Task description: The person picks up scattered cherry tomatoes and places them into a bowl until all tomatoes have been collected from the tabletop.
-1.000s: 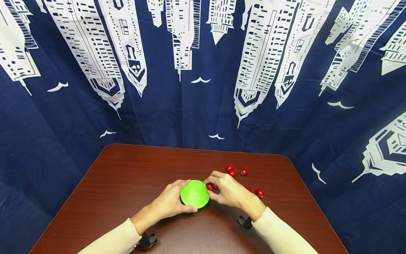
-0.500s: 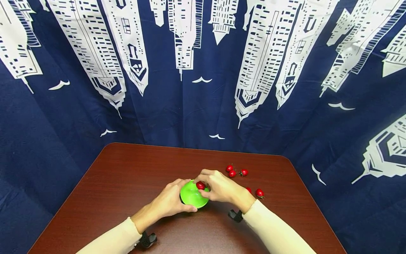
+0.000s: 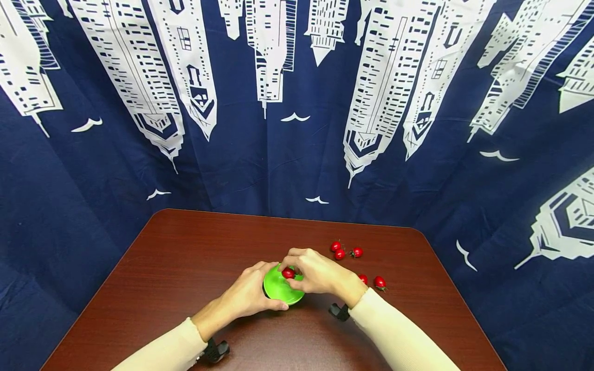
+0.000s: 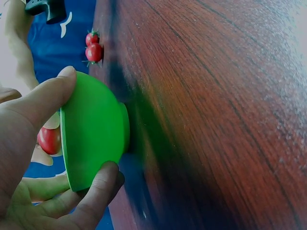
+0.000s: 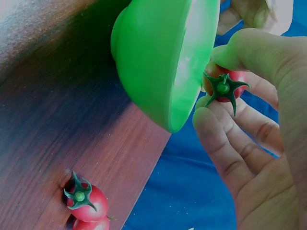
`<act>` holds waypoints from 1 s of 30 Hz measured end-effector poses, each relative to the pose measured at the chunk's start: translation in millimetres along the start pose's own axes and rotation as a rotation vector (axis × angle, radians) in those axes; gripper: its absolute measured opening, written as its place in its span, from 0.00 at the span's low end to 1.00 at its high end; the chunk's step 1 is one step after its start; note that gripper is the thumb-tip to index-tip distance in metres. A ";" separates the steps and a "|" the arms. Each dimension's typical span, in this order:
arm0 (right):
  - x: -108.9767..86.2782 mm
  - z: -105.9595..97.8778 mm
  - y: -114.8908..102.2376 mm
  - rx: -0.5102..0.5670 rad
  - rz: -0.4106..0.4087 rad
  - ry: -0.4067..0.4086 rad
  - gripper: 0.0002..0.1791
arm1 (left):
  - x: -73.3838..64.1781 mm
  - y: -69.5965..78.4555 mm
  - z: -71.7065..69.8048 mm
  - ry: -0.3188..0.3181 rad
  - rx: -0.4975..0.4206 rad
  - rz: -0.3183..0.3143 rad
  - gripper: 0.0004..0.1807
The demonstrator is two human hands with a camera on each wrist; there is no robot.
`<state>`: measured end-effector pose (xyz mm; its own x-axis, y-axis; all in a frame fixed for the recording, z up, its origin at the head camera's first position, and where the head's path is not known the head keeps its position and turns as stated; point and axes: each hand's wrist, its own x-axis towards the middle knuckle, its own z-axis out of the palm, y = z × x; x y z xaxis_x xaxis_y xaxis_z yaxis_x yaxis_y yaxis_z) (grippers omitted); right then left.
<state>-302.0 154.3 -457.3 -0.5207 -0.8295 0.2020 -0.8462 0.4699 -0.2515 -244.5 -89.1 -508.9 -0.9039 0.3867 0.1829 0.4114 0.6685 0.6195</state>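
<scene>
My left hand [image 3: 249, 292] grips a bright green bowl [image 3: 278, 292] by its side, thumb at the near rim and fingers around the far side. In the left wrist view, the bowl [image 4: 93, 129] shows its outer wall and foot ring; whether the foot touches the table I cannot tell. Over the bowl's opening, my right hand [image 3: 317, 272] pinches a red cherry tomato [image 3: 288, 273] between thumb and fingers. That tomato [image 5: 223, 86] has its green stem leaves facing the right wrist camera. The fingers partly hide the inside of the bowl.
On the brown table [image 3: 209, 247], several more cherry tomatoes lie to the right: a group farther back [image 3: 340, 254] and a pair near the right forearm, one tomato [image 3: 379, 283] being outermost. A navy curtain [image 3: 241, 170] with white building prints hangs behind the table's far edge.
My right hand has moved left with the tomato, from beside the bowl's right rim to over its opening. The left hand and bowl have stayed in place.
</scene>
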 end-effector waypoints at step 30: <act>-7.1 0.2 1.1 -0.093 0.064 0.046 0.19 | -0.7 5.3 -2.3 0.000 -0.006 -0.025 0.58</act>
<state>-299.2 160.6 -459.2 -0.5769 -0.7832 0.2319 -0.8167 0.5492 -0.1770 -242.0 -87.2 -503.9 -0.9139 0.3699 0.1671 0.3878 0.6740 0.6287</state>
